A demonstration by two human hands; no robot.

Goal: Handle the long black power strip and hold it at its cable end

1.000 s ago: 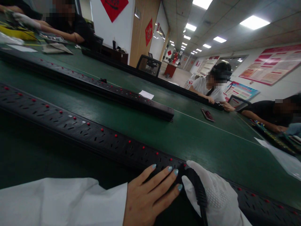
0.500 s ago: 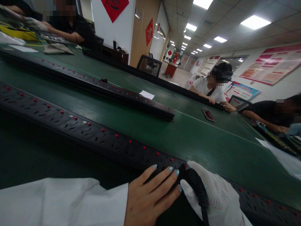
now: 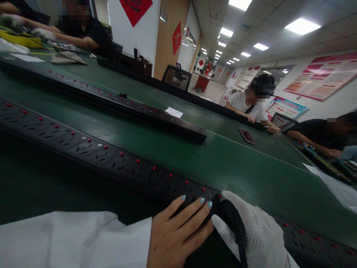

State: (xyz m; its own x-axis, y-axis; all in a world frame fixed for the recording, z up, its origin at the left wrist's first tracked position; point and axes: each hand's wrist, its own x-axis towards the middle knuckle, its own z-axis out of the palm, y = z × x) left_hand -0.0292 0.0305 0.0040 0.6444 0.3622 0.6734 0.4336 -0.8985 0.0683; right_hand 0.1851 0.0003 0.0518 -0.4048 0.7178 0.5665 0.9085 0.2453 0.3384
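A long black power strip [image 3: 111,158] with slotted sockets and a row of red dots runs diagonally across the green table. My left hand [image 3: 181,230], bare with pale blue nails, lies on the strip with its fingers stretched out. Beside it my right hand [image 3: 253,227], in a white dotted glove, is closed around a black plug [image 3: 231,214] whose cable runs down out of view. The plug sits against the strip's sockets; its pins are hidden, so how deep it sits cannot be seen.
A second power strip [image 3: 125,106] lies farther back, with a white paper slip [image 3: 173,112] behind it. A phone [image 3: 247,136] rests near a person in white [image 3: 258,106] across the green table [image 3: 228,163]. Other people sit at far left and right. A plastic sheet [image 3: 331,186] lies at right.
My right thumb has shifted slightly left, over my left little fingertip. My left hand and the strip stay almost still. At far left, a co-worker's hands have moved.
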